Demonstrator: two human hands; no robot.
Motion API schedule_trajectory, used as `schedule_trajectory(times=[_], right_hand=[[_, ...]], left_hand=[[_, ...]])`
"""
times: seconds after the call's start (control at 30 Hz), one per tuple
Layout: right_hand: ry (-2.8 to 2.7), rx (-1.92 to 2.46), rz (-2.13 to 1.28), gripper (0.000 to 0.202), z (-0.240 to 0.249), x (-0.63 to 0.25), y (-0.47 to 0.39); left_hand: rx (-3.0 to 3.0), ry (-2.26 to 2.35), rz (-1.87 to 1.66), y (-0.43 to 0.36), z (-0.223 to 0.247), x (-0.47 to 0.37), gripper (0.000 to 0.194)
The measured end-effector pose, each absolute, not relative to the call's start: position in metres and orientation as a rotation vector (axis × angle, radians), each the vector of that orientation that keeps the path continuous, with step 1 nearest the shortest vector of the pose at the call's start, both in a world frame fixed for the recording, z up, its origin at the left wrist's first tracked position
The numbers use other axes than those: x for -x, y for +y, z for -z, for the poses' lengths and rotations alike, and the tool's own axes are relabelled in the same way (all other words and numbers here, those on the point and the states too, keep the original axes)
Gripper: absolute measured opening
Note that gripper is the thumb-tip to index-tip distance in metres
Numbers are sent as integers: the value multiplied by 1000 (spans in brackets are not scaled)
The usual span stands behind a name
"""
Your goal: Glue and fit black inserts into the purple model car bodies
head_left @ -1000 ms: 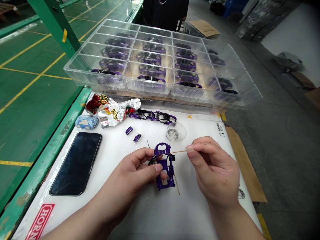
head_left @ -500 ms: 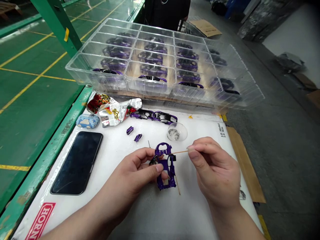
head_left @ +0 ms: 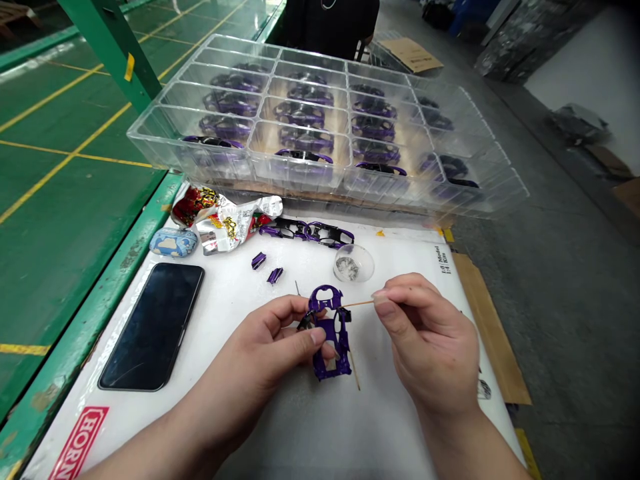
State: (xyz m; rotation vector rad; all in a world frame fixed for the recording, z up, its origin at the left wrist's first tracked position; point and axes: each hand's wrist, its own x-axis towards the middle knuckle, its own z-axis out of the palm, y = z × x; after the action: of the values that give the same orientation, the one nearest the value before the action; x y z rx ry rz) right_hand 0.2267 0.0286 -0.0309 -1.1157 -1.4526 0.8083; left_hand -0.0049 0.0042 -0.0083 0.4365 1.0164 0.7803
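My left hand (head_left: 280, 340) grips a purple plastic toy car body (head_left: 327, 328) by its left side, thumb on top, over the white work surface (head_left: 370, 427). Pinched between the thumb and fingers of my right hand (head_left: 430, 333) is a thin wooden stick (head_left: 361, 303), its tip at the upper right part of the car body. Another thin stick (head_left: 355, 371) lies beside the body's lower right edge. Above my hands stands a small clear cup (head_left: 353, 263) holding whitish material. Two small purple parts (head_left: 267, 267) lie to the left of the cup.
A clear compartment tray (head_left: 300, 127) with several purple-and-black car bodies spans the back. In front of it lie more car bodies (head_left: 307, 231), crumpled snack wrappers (head_left: 225, 220) and a blue patterned case (head_left: 173, 242). A phone (head_left: 153, 327) rests at left. A person in black (head_left: 330, 27) is beyond.
The view has shifted very slightly. Both hands, the car body and the stick hold nearly the same positions.
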Motion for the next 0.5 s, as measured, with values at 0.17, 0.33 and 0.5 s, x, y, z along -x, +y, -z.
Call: schedule_trajectory(times=[0.17, 0.33, 0.5], right_hand=[[-1448, 1108, -819, 14, 30, -227, 29], [-1446, 1111, -815, 14, 32, -227, 29], [-1406, 1046, -785, 14, 36, -228, 31]], left_hand=[[-437, 1017, -784, 4, 8, 5, 34], [-441, 1015, -784, 5, 8, 5, 33], [-424, 1029, -783, 5, 7, 4, 36]])
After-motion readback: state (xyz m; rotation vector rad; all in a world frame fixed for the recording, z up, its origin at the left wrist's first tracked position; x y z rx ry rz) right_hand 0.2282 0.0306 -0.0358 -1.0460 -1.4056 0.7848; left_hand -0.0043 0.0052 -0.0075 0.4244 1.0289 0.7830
